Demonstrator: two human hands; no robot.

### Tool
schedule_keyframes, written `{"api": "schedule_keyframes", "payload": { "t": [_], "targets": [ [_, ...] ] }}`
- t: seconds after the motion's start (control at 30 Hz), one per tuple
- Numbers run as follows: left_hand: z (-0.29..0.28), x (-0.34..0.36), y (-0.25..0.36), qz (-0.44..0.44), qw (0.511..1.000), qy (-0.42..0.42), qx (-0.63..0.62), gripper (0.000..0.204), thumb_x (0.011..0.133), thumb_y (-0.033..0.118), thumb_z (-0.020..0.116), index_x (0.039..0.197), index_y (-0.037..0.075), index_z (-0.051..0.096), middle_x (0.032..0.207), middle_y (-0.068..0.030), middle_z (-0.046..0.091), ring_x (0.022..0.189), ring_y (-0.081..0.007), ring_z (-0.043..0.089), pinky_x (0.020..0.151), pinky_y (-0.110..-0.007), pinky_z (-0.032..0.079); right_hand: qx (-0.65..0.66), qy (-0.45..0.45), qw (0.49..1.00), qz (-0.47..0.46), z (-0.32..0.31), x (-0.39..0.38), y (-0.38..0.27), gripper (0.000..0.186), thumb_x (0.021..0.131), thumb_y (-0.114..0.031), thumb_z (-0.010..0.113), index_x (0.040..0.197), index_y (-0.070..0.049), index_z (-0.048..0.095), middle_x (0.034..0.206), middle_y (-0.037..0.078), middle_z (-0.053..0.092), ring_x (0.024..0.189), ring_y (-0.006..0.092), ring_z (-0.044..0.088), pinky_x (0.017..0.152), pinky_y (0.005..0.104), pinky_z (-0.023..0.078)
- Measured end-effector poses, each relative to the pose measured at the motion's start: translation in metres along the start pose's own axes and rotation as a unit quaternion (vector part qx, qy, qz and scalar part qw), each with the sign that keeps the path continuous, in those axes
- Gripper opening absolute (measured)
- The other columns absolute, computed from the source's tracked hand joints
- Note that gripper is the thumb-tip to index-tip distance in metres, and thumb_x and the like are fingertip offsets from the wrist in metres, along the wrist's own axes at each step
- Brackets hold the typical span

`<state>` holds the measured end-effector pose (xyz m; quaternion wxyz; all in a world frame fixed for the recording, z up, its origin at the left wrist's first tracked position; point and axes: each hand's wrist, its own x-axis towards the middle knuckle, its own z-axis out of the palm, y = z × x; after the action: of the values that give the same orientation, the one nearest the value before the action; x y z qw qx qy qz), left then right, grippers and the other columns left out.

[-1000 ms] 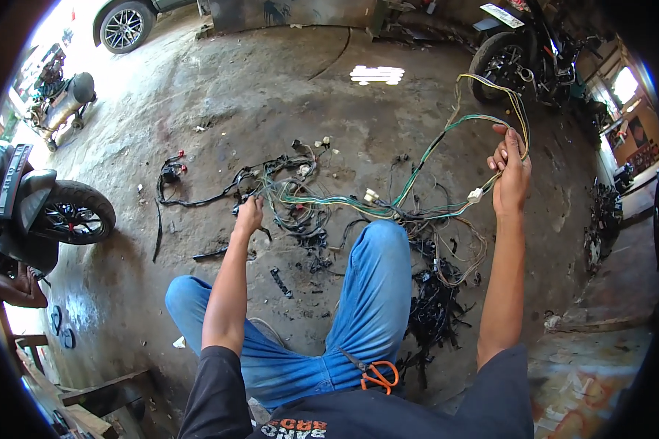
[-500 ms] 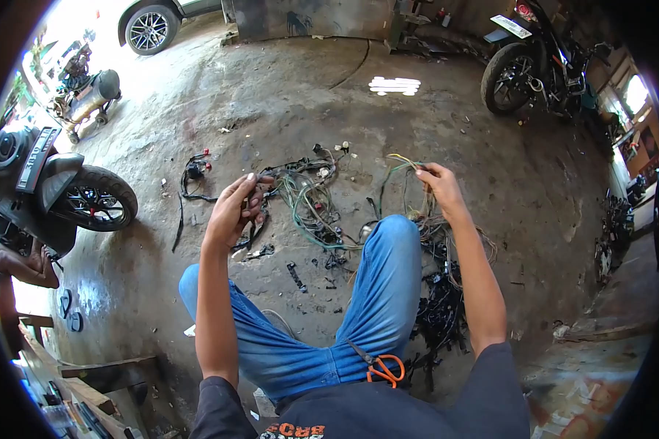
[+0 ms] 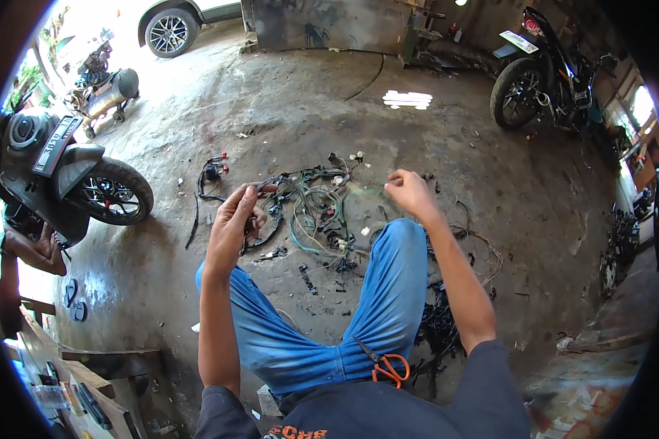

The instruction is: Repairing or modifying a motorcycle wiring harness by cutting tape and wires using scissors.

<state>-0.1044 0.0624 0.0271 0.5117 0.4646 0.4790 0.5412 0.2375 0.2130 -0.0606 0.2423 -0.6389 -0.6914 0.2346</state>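
Observation:
My left hand (image 3: 236,221) is closed around one end of a dark wiring harness (image 3: 293,177), above the floor left of my knees. Loops of green, grey and white wire (image 3: 318,212) spread out from the harness, with black and white connectors among them. My right hand (image 3: 411,196) is pinched over the floor beyond my right knee. A blurred greenish wire (image 3: 370,192) reaches its fingertips. Scissors with orange handles (image 3: 392,368) rest at my waist.
Stripped thin wires (image 3: 487,252) and a heap of black scraps (image 3: 439,318) lie right of my leg. A black cable with red connectors (image 3: 211,172) is at far left. Motorcycles stand left (image 3: 113,192) and far right (image 3: 523,91). Another person's arm (image 3: 36,252) shows at the left edge.
My right hand has moved left, toward the harness, and the wires at its fingertips are blurred. My left hand keeps its hold. The whole view has shifted slightly.

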Motion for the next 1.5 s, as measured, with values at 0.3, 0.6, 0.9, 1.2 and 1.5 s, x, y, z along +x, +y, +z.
{"api": "schedule_keyframes", "payload": {
  "t": [0.3, 0.6, 0.9, 1.2, 1.5],
  "targets": [
    [0.018, 0.002, 0.0, -0.024, 0.997, -0.066, -0.042, 0.041, 0.11, 0.033, 0.041, 0.121, 0.0, 0.062, 0.108, -0.0174, 0.073, 0.05, -0.0017, 0.044, 0.043, -0.016, 0.035, 0.442, -0.259, 0.855, -0.076, 0.074, -0.107, -0.11, 0.055, 0.097, -0.033, 0.068, 0.14, -0.002, 0.054, 0.135, 0.013, 0.062, 0.126, 0.0207, 0.057, 0.105, 0.0357, 0.047],
    [0.017, -0.003, -0.005, -0.1, 0.979, -0.069, -0.163, 0.05, 0.109, 0.029, 0.039, 0.147, -0.003, 0.042, 0.134, -0.0142, 0.061, 0.076, -0.0145, 0.061, 0.078, -0.032, 0.058, 0.476, -0.209, 0.854, 0.027, 0.031, -0.128, -0.119, 0.038, 0.108, -0.038, 0.047, 0.103, -0.002, 0.061, 0.069, -0.001, 0.052, 0.059, 0.0092, 0.057, 0.051, 0.0245, 0.049],
    [0.039, -0.019, -0.042, -0.212, 0.919, -0.23, -0.238, 0.054, 0.108, 0.033, 0.045, 0.149, -0.001, 0.041, 0.092, -0.0037, 0.058, 0.081, -0.0121, 0.057, 0.079, -0.038, 0.054, 0.578, -0.028, 0.815, 0.027, -0.043, -0.06, -0.089, 0.029, 0.108, -0.03, 0.049, 0.097, -0.005, 0.06, 0.066, -0.008, 0.03, 0.056, 0.0046, 0.031, 0.055, 0.025, 0.038],
    [0.062, -0.04, -0.041, -0.185, 0.963, -0.184, -0.065, 0.038, 0.11, 0.031, 0.044, 0.122, -0.001, 0.059, 0.074, 0.0056, 0.041, 0.061, -0.0031, 0.033, 0.054, -0.02, 0.028, 0.37, -0.013, 0.929, 0.019, -0.03, -0.021, -0.043, 0.029, 0.105, -0.027, 0.052, 0.115, -0.003, 0.063, 0.067, -0.004, 0.045, 0.059, 0.0092, 0.047, 0.066, 0.0281, 0.049],
    [0.078, -0.054, -0.04, -0.104, 0.984, -0.113, -0.093, 0.037, 0.111, 0.03, 0.042, 0.119, -0.002, 0.058, 0.07, 0.0076, 0.033, 0.058, -0.002, 0.027, 0.052, -0.021, 0.023, 0.301, -0.003, 0.954, 0.015, -0.015, -0.125, -0.115, 0.027, 0.097, -0.026, 0.069, 0.105, 0.0, 0.072, 0.085, 0.009, 0.07, 0.085, 0.0154, 0.066, 0.083, 0.0286, 0.052]
  ]
}}
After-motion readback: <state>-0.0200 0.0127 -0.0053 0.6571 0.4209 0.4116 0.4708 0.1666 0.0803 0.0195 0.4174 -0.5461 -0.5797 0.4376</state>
